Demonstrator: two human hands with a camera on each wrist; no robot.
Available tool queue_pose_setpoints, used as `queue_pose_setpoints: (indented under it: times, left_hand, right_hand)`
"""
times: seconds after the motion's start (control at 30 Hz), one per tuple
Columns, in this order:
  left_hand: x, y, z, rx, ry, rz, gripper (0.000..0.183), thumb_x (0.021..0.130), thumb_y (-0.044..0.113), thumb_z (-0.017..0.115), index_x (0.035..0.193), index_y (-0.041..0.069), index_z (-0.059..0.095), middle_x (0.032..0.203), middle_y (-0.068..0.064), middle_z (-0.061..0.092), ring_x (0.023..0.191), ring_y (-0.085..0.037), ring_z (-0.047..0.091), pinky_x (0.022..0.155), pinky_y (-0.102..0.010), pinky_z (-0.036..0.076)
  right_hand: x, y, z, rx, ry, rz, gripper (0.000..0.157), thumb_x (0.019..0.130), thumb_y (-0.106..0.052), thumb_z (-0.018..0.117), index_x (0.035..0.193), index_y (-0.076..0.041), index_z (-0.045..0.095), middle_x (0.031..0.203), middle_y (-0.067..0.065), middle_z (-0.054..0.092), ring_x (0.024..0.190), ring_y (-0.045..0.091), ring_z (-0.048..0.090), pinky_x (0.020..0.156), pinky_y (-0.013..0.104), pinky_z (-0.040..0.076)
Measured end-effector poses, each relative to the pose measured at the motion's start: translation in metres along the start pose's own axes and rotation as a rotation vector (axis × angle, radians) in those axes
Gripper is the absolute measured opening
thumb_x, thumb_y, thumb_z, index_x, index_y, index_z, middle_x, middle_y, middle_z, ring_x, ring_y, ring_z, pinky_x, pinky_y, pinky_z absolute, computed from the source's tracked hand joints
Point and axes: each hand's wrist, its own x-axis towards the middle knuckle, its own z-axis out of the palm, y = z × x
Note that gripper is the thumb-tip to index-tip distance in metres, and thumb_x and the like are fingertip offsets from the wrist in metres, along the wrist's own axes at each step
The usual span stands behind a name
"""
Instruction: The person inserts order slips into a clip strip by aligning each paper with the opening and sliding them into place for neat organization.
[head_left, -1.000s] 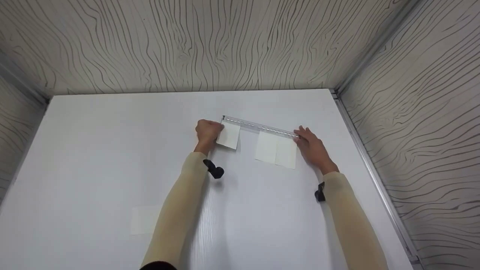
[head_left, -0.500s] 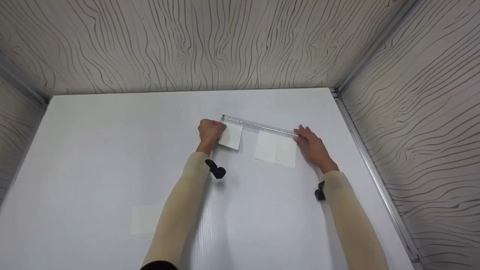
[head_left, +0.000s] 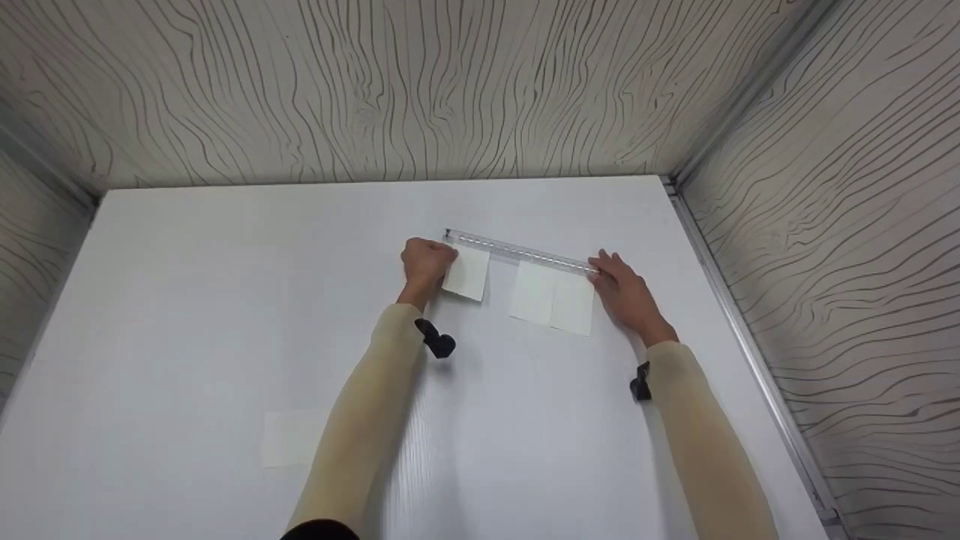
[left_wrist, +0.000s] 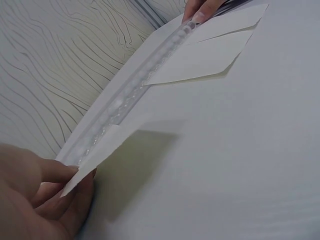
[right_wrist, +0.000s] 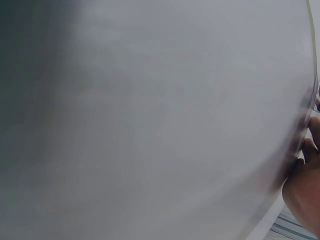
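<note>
A pale cream sticky note (head_left: 468,273) is pinched between the thumb and fingers of my left hand (head_left: 427,261). In the left wrist view this sticky note (left_wrist: 107,147) tilts up off the white table and casts a shadow, its upper edge by the ruler. The clear ruler (head_left: 517,251) lies slanted, its left end farther back. At its right end, my right hand (head_left: 626,296) holds it between thumb and fingers. Two more sticky notes (head_left: 551,298) lie side by side along the ruler's near edge, their lower edges curling up in the left wrist view.
Another pale sheet (head_left: 289,439) lies on the white table (head_left: 187,315), partly hidden by the left sleeve. Wood-patterned panels (head_left: 360,90) rise behind the table and at both sides. A metal rail (head_left: 750,352) runs along the right edge.
My left hand has slid slightly to the right with the sticky note, closer to the two lying notes. The ruler and my right hand have stayed in place.
</note>
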Motion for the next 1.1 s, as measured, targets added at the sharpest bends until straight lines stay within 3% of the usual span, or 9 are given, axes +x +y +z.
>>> queue_pose_setpoints:
  times: [0.27, 0.8, 1.1]
  left_hand:
    - [-0.001, 0.000, 0.004, -0.006, 0.000, -0.021, 0.018, 0.091, 0.007, 0.069, 0.104, -0.004, 0.076, 0.112, -0.019, 0.076, 0.093, -0.024, 0.069, 0.081, -0.033, 0.059]
    - [0.000, 0.002, 0.010, 0.011, 0.002, -0.001, 0.014, 0.091, 0.007, 0.068, 0.096, -0.002, 0.077, 0.103, -0.017, 0.077, 0.078, -0.018, 0.063, 0.066, -0.026, 0.052]
    - [-0.002, 0.002, 0.015, 0.027, -0.017, -0.016, 0.018, 0.092, 0.010, 0.071, 0.104, -0.003, 0.076, 0.110, -0.017, 0.076, 0.088, -0.021, 0.068, 0.076, -0.029, 0.057]
  right_hand:
    - [-0.001, -0.001, 0.001, 0.000, 0.002, 0.010, 0.057, 0.109, -0.054, 0.045, 0.160, -0.028, 0.044, 0.177, -0.004, 0.022, 0.167, 0.027, 0.007, 0.133, 0.058, 0.008]
    - [-0.002, 0.000, 0.000, 0.008, 0.006, 0.007, 0.059, 0.109, -0.056, 0.044, 0.161, -0.028, 0.042, 0.177, -0.007, 0.021, 0.167, 0.026, 0.007, 0.133, 0.058, 0.007]
    - [-0.002, -0.002, 0.001, 0.008, 0.002, 0.025, 0.059, 0.108, -0.055, 0.044, 0.161, -0.029, 0.041, 0.177, -0.006, 0.020, 0.167, 0.026, 0.007, 0.133, 0.060, 0.005]
